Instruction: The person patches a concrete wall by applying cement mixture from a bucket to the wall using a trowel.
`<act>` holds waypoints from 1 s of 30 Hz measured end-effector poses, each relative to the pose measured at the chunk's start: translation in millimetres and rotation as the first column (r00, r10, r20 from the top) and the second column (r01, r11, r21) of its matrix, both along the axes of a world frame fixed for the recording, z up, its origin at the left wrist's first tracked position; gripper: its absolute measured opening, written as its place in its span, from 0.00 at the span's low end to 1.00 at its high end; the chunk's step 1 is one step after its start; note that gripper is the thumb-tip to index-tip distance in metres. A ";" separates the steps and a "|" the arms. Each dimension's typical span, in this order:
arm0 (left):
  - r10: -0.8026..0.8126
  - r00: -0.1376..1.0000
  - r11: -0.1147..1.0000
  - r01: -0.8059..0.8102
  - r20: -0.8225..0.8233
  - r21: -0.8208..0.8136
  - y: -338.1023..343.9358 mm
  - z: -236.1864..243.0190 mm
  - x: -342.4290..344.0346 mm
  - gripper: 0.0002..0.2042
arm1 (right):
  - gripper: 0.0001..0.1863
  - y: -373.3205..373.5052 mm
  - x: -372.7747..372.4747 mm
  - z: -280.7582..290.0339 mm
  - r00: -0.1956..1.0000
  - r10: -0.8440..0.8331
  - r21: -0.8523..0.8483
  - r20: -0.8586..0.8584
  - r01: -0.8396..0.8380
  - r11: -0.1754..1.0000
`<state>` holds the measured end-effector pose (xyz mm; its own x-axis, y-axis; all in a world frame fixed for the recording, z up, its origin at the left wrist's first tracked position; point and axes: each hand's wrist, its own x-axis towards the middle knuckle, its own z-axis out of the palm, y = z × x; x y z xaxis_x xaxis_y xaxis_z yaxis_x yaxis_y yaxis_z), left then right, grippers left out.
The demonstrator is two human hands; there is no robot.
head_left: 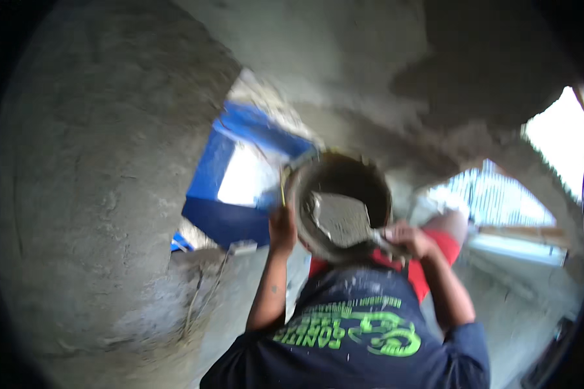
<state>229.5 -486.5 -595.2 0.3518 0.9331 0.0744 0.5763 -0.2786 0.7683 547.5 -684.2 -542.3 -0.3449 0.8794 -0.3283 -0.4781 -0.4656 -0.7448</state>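
Note:
A round, mortar-smeared bucket [300,194] is in front of my body, its mouth facing up toward the view. My left hand [283,228] is closed at the bucket's left side, beside a thin yellowish strip [282,185] that looks like part of its handle. My right hand [409,240] is wrapped round the handle of a trowel. The trowel's broad blade [341,219], coated with wet grey mortar, lies over the bucket's mouth. Motion blur hides the finger details, and the bucket's bottom is out of sight.
Rough grey plastered wall [104,162] fills the left side, with more grey surface [344,58] above. A blue-framed opening [204,165] lies beyond the bucket. Thin cords [204,295] hang below it. To the right are a bright opening [499,194] and a pale ledge [519,249].

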 end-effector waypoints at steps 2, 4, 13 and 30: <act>0.018 0.992 0.999 -0.023 -0.122 -0.044 -11.5 13.2 2.4 0.21 | 0.21 -2.5 2.8 0.8 0.997 -0.076 0.034 -0.003 0.076 0.997; 0.222 0.975 0.955 -0.220 -0.011 -0.199 -17.0 41.9 25.6 0.24 | 0.22 7.1 -0.8 19.1 0.949 -0.312 0.170 0.033 0.303 0.938; 0.185 0.975 0.981 -0.176 0.123 -0.076 4.3 14.7 11.7 0.26 | 0.20 159.2 -24.4 169.3 0.862 -0.445 0.609 0.242 0.222 0.762; 0.296 0.916 0.955 -0.277 0.271 -0.106 -6.9 18.3 0.3 0.23 | 0.36 487.4 -94.2 478.8 -0.503 -0.860 0.866 0.085 -0.390 0.314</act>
